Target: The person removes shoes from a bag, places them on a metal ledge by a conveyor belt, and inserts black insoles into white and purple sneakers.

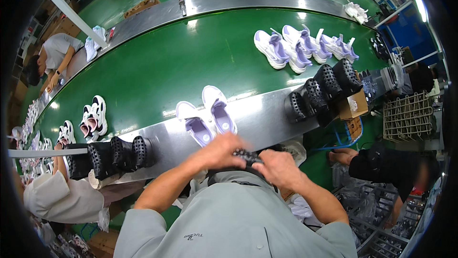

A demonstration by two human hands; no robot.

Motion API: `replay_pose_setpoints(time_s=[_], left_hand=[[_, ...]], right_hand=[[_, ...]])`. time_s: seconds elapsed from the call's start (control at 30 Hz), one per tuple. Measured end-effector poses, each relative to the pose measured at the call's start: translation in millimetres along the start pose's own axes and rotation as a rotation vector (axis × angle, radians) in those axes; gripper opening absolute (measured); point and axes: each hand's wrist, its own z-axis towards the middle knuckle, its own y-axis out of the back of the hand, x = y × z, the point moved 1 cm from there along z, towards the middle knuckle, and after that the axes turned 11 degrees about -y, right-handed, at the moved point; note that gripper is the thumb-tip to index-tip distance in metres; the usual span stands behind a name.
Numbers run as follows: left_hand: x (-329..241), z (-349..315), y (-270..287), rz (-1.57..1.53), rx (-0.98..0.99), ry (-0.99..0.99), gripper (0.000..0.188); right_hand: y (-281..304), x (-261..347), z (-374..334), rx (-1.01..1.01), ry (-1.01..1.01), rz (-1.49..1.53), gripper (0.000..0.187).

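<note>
My left hand [218,151] and my right hand [276,166] meet close to my chest, both gripping a black perforated shoe insert [246,155]; only a small part of it shows between the fingers. Just beyond my hands, two white and lavender sneakers [206,115] lie side by side on the steel edge [267,115] of the green conveyor belt [181,62], openings facing up.
Black perforated inserts stand in rows on the steel edge at left [112,155] and right [322,91]. Several white and lavender sneakers [300,44] lie further along the belt, others [90,119] at left. People work at left, lower left and right. A wire basket [408,115] stands at right.
</note>
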Motion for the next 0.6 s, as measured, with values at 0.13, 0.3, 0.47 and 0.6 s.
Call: replay_pose_setpoints(time_s=[0.13, 0.3, 0.47, 0.6], left_hand=[[56, 7, 35, 0.464, -0.549, 0.429, 0.056], [125, 34, 27, 0.329, -0.251, 0.478, 0.023], [127, 63, 31, 0.279, -0.103, 0.306, 0.017], [134, 79, 10, 0.231, -0.240, 0.224, 0.013]], right_hand=[[-2, 3, 45, -0.013, -0.127, 0.135, 0.037], [-25, 9, 92, -0.084, -0.193, 0.058, 0.038], [-42, 11, 120, -0.268, -0.169, -0.127, 0.031], [-83, 0, 153, -0.376, -0.239, -0.221, 0.028]])
